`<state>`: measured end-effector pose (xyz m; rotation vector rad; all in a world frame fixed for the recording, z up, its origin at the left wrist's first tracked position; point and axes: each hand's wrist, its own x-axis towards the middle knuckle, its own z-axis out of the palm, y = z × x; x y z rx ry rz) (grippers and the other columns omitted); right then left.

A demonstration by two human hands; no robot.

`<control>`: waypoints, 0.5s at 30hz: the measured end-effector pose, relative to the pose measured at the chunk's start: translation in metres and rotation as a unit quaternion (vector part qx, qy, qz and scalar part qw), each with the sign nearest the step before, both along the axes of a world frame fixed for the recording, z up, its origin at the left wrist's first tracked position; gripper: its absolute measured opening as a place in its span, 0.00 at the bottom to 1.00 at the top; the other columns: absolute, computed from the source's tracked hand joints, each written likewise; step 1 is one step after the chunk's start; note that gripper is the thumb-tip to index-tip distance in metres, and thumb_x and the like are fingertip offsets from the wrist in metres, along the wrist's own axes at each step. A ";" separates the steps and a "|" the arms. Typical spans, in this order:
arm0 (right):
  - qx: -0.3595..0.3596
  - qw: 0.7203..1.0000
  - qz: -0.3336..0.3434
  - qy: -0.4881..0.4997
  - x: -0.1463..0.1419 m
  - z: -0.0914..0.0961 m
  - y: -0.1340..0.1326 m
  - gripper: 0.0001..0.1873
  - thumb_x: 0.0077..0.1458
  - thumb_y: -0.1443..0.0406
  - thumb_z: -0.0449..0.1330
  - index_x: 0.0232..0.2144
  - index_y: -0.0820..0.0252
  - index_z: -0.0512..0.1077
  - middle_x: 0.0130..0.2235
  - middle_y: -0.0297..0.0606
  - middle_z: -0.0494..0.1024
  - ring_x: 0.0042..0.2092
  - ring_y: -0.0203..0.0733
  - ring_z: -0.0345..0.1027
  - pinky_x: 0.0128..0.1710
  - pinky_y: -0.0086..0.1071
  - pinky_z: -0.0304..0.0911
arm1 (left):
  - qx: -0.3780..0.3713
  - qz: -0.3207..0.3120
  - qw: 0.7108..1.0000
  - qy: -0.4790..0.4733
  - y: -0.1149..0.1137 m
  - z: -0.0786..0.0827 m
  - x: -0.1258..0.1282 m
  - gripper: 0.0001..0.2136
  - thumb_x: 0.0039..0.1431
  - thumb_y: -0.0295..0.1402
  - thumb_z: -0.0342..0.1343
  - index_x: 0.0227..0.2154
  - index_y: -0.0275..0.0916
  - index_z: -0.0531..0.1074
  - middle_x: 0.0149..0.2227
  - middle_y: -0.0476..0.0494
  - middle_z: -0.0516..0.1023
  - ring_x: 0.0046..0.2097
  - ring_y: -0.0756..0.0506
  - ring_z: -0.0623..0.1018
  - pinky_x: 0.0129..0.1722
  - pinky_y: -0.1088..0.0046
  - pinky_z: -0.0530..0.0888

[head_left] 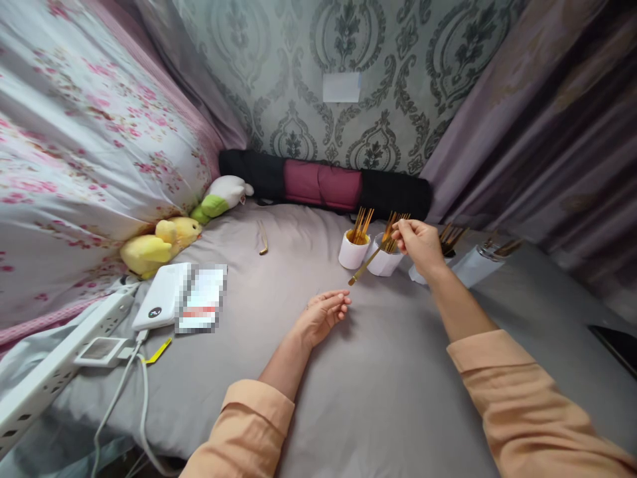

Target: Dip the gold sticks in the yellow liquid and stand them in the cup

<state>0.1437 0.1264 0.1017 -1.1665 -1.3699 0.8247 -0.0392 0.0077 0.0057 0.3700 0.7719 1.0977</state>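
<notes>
My right hand (419, 247) is raised over the second white cup (385, 262), pinching a thin golden-brown paintbrush (365, 264). The brush slants down to the left, its wider tip lowest. Just below that tip is my left hand (326, 318), fingers loosely curled together and apart from the brush; I see nothing in them. Beside the second cup stands another white cup (353, 252), with several thin brown sticks in it. More sticks rise from the second cup, partly hidden by my right hand. Farther right, two tilted white containers (478, 267) hold darker sticks, one partly behind my wrist.
Thin bent metallic pieces (263, 242) lie on the grey sheet (398, 398). On the left are a power bank (162, 299), cables, a power strip (54, 372) and plush toys (164, 245). Against the wall rests a black and maroon roll (323, 184). A dark flat object (617, 345) lies far right.
</notes>
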 end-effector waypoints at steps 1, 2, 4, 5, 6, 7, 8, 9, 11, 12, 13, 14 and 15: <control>0.005 1.000 -0.001 0.003 0.001 0.002 0.001 0.17 0.49 0.53 0.57 0.25 0.63 0.68 0.20 0.32 0.68 0.15 0.25 0.53 0.11 0.21 0.47 | -0.003 0.003 1.000 -0.005 0.000 0.001 0.000 0.09 0.48 0.23 0.58 0.35 0.29 0.72 0.29 0.41 0.73 0.26 0.55 0.70 0.26 0.80 0.68; 0.009 1.000 -0.004 0.006 0.003 0.004 0.003 0.16 0.49 0.54 0.57 0.25 0.63 0.68 0.19 0.32 0.68 0.15 0.25 0.53 0.11 0.21 0.47 | -0.007 0.005 1.000 -0.009 0.000 0.001 -0.001 0.09 0.48 0.23 0.58 0.35 0.29 0.72 0.29 0.42 0.73 0.26 0.55 0.70 0.26 0.80 0.68; 0.014 1.000 -0.016 0.013 0.005 0.008 0.006 0.15 0.49 0.55 0.57 0.25 0.63 0.68 0.19 0.32 0.68 0.15 0.26 0.54 0.11 0.21 0.47 | -0.013 0.009 1.000 -0.017 0.000 0.002 -0.001 0.09 0.48 0.23 0.58 0.35 0.29 0.72 0.29 0.42 0.73 0.26 0.55 0.70 0.26 0.80 0.68; 0.017 0.999 -0.024 0.016 0.006 0.010 0.007 0.15 0.49 0.55 0.57 0.24 0.63 0.68 0.20 0.32 0.68 0.15 0.26 0.54 0.11 0.21 0.47 | -0.015 0.010 1.000 -0.020 0.000 0.002 -0.002 0.09 0.48 0.23 0.58 0.34 0.29 0.72 0.29 0.43 0.72 0.26 0.55 0.70 0.26 0.80 0.68; 0.021 0.999 -0.031 0.017 0.007 0.012 0.008 0.15 0.50 0.56 0.57 0.24 0.63 0.68 0.20 0.32 0.69 0.15 0.26 0.54 0.11 0.21 0.47 | -0.017 0.012 1.000 -0.022 0.001 0.002 -0.002 0.08 0.48 0.23 0.58 0.34 0.29 0.72 0.28 0.43 0.72 0.26 0.55 0.70 0.26 0.80 0.68; 0.025 0.999 -0.039 0.017 0.008 0.014 0.010 0.14 0.50 0.56 0.57 0.24 0.62 0.68 0.20 0.33 0.69 0.15 0.26 0.54 0.11 0.22 0.47 | -0.018 0.013 0.999 -0.024 0.001 0.002 -0.002 0.08 0.48 0.23 0.58 0.34 0.29 0.72 0.28 0.43 0.72 0.26 0.55 0.70 0.26 0.80 0.68; 0.029 0.998 -0.045 0.015 0.009 0.016 0.011 0.14 0.51 0.56 0.57 0.24 0.62 0.68 0.20 0.33 0.70 0.15 0.26 0.54 0.11 0.22 0.47 | -0.018 0.013 0.999 -0.025 0.001 0.002 -0.002 0.08 0.48 0.23 0.58 0.34 0.29 0.72 0.29 0.43 0.72 0.26 0.55 0.70 0.25 0.80 0.68; 0.034 0.998 -0.052 0.012 0.011 0.018 0.013 0.14 0.51 0.56 0.56 0.24 0.62 0.68 0.20 0.34 0.70 0.15 0.26 0.54 0.11 0.22 0.48 | -0.018 0.014 0.999 -0.026 0.001 0.002 -0.002 0.08 0.48 0.23 0.58 0.34 0.29 0.72 0.29 0.43 0.72 0.26 0.55 0.70 0.25 0.80 0.68; 0.043 0.997 -0.064 0.004 0.013 0.022 0.016 0.15 0.52 0.56 0.55 0.25 0.61 0.68 0.21 0.34 0.71 0.15 0.27 0.55 0.11 0.22 0.48 | -0.019 0.015 0.999 -0.029 0.002 0.001 -0.002 0.08 0.48 0.23 0.58 0.34 0.29 0.72 0.29 0.43 0.72 0.26 0.55 0.70 0.25 0.80 0.68; 0.048 0.997 -0.069 -0.001 0.014 0.023 0.018 0.15 0.52 0.55 0.55 0.25 0.61 0.68 0.21 0.35 0.71 0.15 0.27 0.56 0.11 0.23 0.49 | -0.019 0.016 0.999 -0.030 0.002 0.001 -0.002 0.08 0.48 0.23 0.58 0.34 0.29 0.72 0.29 0.43 0.72 0.26 0.55 0.70 0.25 0.80 0.68; 0.053 0.996 -0.073 -0.005 0.016 0.025 0.020 0.15 0.53 0.55 0.54 0.26 0.61 0.69 0.21 0.35 0.71 0.16 0.28 0.56 0.11 0.23 0.49 | -0.019 0.017 0.999 -0.031 0.002 0.001 -0.002 0.08 0.49 0.23 0.58 0.34 0.29 0.72 0.29 0.43 0.72 0.26 0.55 0.70 0.25 0.80 0.68; 0.058 0.995 -0.077 -0.008 0.017 0.026 0.022 0.15 0.53 0.54 0.54 0.26 0.61 0.69 0.21 0.36 0.72 0.16 0.28 0.57 0.12 0.23 0.50 | -0.020 0.017 0.999 -0.033 0.002 0.001 -0.002 0.08 0.49 0.23 0.58 0.34 0.29 0.71 0.29 0.44 0.72 0.26 0.55 0.70 0.25 0.80 0.68; 0.063 0.995 -0.081 -0.012 0.017 0.027 0.023 0.15 0.53 0.54 0.54 0.27 0.61 0.68 0.21 0.36 0.72 0.16 0.29 0.58 0.12 0.24 0.51 | -0.020 0.017 0.999 -0.034 0.002 0.001 -0.002 0.08 0.49 0.23 0.58 0.35 0.29 0.71 0.29 0.44 0.72 0.26 0.55 0.70 0.25 0.80 0.68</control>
